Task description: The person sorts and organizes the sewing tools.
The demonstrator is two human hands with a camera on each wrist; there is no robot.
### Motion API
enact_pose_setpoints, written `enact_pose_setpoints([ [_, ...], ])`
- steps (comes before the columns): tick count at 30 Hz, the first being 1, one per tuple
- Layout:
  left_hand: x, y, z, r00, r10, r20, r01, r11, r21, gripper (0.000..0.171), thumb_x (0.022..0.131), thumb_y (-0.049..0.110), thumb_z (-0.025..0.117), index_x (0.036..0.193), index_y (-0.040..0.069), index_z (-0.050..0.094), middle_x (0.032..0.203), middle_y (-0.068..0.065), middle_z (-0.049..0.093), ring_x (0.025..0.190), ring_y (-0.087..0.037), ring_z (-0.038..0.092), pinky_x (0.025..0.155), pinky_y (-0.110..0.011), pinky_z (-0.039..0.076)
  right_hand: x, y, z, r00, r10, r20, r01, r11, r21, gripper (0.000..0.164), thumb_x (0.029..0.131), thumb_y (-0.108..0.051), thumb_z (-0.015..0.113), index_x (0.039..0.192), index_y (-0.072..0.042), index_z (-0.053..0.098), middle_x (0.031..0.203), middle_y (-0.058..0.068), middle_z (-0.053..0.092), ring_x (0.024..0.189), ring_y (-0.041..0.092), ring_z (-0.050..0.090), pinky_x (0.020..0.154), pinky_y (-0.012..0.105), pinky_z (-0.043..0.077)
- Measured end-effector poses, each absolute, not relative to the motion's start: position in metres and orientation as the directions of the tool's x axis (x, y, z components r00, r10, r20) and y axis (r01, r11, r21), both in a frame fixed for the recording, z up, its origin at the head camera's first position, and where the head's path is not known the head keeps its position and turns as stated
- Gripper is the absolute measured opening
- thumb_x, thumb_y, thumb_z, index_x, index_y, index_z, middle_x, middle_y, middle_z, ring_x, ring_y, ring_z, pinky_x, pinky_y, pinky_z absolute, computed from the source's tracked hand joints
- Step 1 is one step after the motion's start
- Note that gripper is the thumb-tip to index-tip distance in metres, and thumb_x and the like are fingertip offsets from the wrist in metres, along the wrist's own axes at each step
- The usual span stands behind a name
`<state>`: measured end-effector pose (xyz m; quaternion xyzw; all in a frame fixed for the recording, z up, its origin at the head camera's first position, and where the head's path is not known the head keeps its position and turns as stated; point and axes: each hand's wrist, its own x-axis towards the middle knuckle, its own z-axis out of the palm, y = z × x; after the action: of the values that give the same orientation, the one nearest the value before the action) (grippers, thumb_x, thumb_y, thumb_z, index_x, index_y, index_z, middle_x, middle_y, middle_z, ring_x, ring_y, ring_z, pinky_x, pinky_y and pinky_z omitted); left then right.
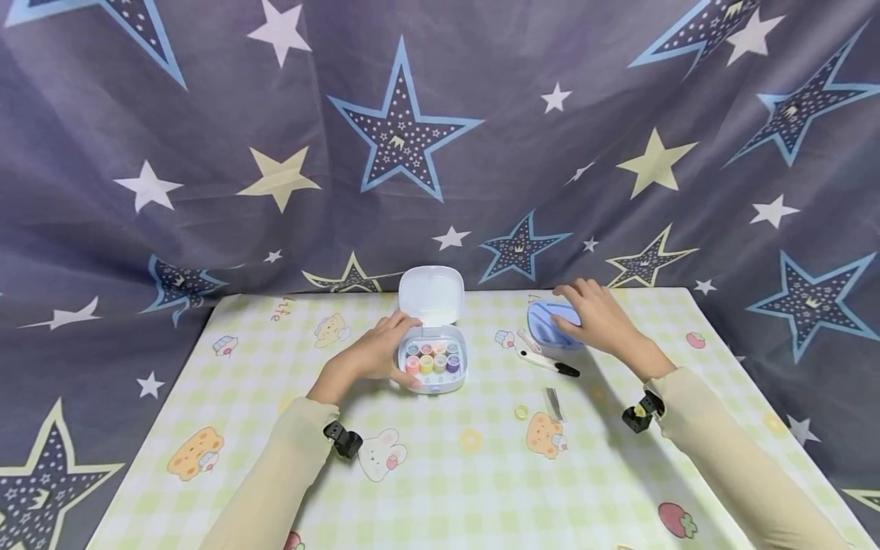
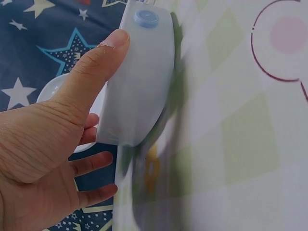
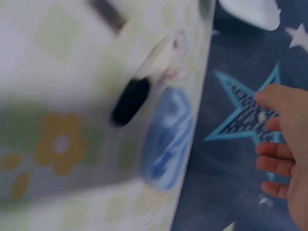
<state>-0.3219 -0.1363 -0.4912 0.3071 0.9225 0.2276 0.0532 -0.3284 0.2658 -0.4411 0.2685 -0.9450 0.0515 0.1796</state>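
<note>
My left hand (image 1: pixel 374 351) grips the left side of a small white sewing box (image 2: pixel 139 82), its thumb on the front wall beside a round blue catch (image 2: pixel 146 19). The box's rounded lid (image 1: pixel 431 294) is raised at the back. Inside, several thread spools (image 1: pixel 427 364) in different colours stand in rows. At the right, my right hand (image 1: pixel 596 317) is held over a blue moulded tray (image 1: pixel 546 328) with grooves. Its fingers are loosely bent and hold nothing in the right wrist view, which shows the tray apart from them.
Near the tray lie a slim white tool with a black end (image 1: pixel 550 363) and a small pale pinkish piece (image 1: pixel 529 341). Closer to me are a bundle of thin grey needles (image 1: pixel 553 404) and a small yellow ring (image 1: pixel 521 412). A starred curtain (image 1: pixel 406 229) hangs behind the table.
</note>
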Motion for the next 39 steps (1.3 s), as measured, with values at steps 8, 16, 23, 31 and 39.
enact_pose_setpoints([
  [8, -0.323, -0.143, -0.494, -0.809, 0.586, 0.051, 0.541, 0.706, 0.457, 0.110, 0.050, 0.052, 0.087, 0.139, 0.010, 0.038, 0.132, -0.007, 0.042, 0.119, -0.026, 0.042, 0.104, -0.046, 0.037, -0.336, 0.285, -0.477, -0.835, -0.423, 0.352, -0.461, 0.887, -0.030, 0.044, 0.085, -0.035, 0.064, 0.118, -0.007, 0.058, 0.099, 0.014, 0.057, 0.090, 0.032, 0.051, 0.072, 0.045, 0.038],
  [16, -0.321, -0.144, -0.501, -0.814, 0.579, 0.052, 0.536, 0.713, 0.453, 0.111, 0.053, 0.054, 0.085, 0.142, 0.010, 0.036, 0.136, -0.005, 0.039, 0.120, -0.027, 0.040, 0.103, -0.047, 0.037, -0.337, 0.293, -0.495, -0.878, -0.387, 0.282, -0.417, 0.908, -0.053, 0.048, 0.086, -0.037, 0.063, 0.118, -0.003, 0.057, 0.103, 0.017, 0.056, 0.096, 0.036, 0.050, 0.076, 0.049, 0.040],
  [23, -0.313, -0.144, -0.507, -0.836, 0.544, 0.073, 0.502, 0.704, 0.502, 0.113, 0.054, 0.053, 0.085, 0.145, 0.013, 0.031, 0.144, -0.006, 0.033, 0.126, -0.027, 0.035, 0.105, -0.049, 0.034, -0.344, 0.297, -0.509, -0.897, -0.368, 0.246, -0.388, 0.921, -0.037, 0.051, 0.086, -0.039, 0.062, 0.119, -0.001, 0.057, 0.102, 0.018, 0.054, 0.094, 0.035, 0.049, 0.074, 0.047, 0.039],
  [31, -0.307, -0.146, -0.508, -0.857, 0.510, 0.077, 0.471, 0.713, 0.520, 0.117, 0.053, 0.053, 0.086, 0.146, 0.012, 0.028, 0.141, -0.006, 0.034, 0.125, -0.025, 0.034, 0.104, -0.048, 0.034, -0.348, 0.294, -0.514, -0.914, -0.353, 0.200, -0.362, 0.932, -0.007, 0.054, 0.087, -0.042, 0.058, 0.122, 0.000, 0.056, 0.106, 0.019, 0.053, 0.098, 0.035, 0.047, 0.078, 0.049, 0.039],
  [39, -0.306, -0.146, -0.503, -0.860, 0.507, 0.056, 0.459, 0.723, 0.516, 0.116, 0.053, 0.057, 0.083, 0.146, 0.014, 0.029, 0.139, -0.002, 0.037, 0.125, -0.024, 0.034, 0.106, -0.048, 0.033, -0.346, 0.296, -0.516, -0.930, -0.337, 0.147, -0.339, 0.941, 0.013, 0.049, 0.089, -0.038, 0.056, 0.120, 0.000, 0.055, 0.110, 0.021, 0.054, 0.103, 0.037, 0.048, 0.081, 0.054, 0.039],
])
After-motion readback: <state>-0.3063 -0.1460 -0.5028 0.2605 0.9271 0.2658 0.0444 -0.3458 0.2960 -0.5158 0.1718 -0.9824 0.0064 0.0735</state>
